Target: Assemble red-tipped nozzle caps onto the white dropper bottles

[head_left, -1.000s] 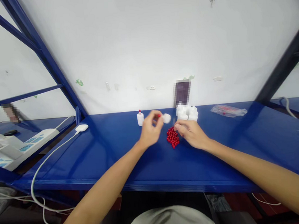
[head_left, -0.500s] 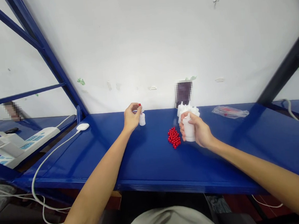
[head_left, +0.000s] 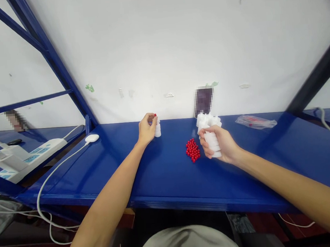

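Observation:
My left hand [head_left: 147,128] is closed at the top of a small white bottle [head_left: 158,131] that stands upright near the back edge. A tiny red bead or cap [head_left: 155,115] shows at its fingertips. On the right, my right hand [head_left: 222,143] wraps round another white bottle [head_left: 212,144], held slightly tilted over the surface. Several white bottles [head_left: 203,121] with pointed tips stand just behind it. Small red pieces [head_left: 192,150] lie in a loose pile to the left of my right hand.
The blue table [head_left: 169,176] meets a white wall at the back. A dark blurred object [head_left: 204,100] leans there. Further right lies a clear plastic bag [head_left: 255,121] with something red in it. On the left are a power strip [head_left: 41,151], cables and a white puck [head_left: 92,138].
My right hand has tilted its bottle, and the tip that showed before is out of sight. My left hand has barely moved at the standing bottle. The view has shifted slightly.

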Action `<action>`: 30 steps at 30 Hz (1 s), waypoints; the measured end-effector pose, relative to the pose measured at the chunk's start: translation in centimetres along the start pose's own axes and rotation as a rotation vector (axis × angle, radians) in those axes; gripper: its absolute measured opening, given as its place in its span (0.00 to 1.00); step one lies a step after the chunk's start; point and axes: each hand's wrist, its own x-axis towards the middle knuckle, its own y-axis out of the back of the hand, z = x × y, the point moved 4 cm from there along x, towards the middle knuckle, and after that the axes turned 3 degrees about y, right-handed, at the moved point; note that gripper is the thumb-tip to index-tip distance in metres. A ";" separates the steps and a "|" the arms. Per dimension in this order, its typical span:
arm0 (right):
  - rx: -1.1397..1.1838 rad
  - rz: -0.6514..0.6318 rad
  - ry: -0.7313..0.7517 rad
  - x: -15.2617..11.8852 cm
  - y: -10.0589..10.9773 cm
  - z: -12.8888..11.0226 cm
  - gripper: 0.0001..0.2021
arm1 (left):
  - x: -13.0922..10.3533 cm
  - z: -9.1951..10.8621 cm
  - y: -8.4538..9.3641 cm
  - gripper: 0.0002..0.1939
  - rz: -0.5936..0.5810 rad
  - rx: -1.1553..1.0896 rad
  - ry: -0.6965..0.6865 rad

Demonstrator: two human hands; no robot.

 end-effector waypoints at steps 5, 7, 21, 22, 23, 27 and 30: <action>0.051 0.019 -0.044 0.0 0.0 0.0 0.05 | -0.1 -0.1 0.0 0.10 -0.002 -0.003 -0.001; 0.093 0.011 -0.053 -0.1 -0.2 -0.2 0.06 | 0.0 -0.2 0.0 0.10 -0.004 0.003 0.011; 0.043 -0.051 -0.021 -0.5 -0.9 -0.3 0.09 | -0.5 0.3 0.1 0.08 -0.023 0.122 0.013; 0.042 -0.047 -0.015 -0.5 -0.9 -0.3 0.09 | -0.6 0.6 0.3 0.09 0.012 0.133 -0.004; 0.041 -0.040 -0.007 -0.5 -0.8 -0.4 0.08 | -0.8 1.0 0.6 0.10 0.059 0.153 -0.035; 0.028 -0.011 0.033 -0.5 -0.7 -0.6 0.09 | -2.0 3.7 1.1 0.09 0.159 0.276 -0.256; 0.014 0.014 0.043 -0.4 -0.7 -0.6 0.11 | -3.6 6.0 -0.4 0.07 -0.086 0.304 -0.412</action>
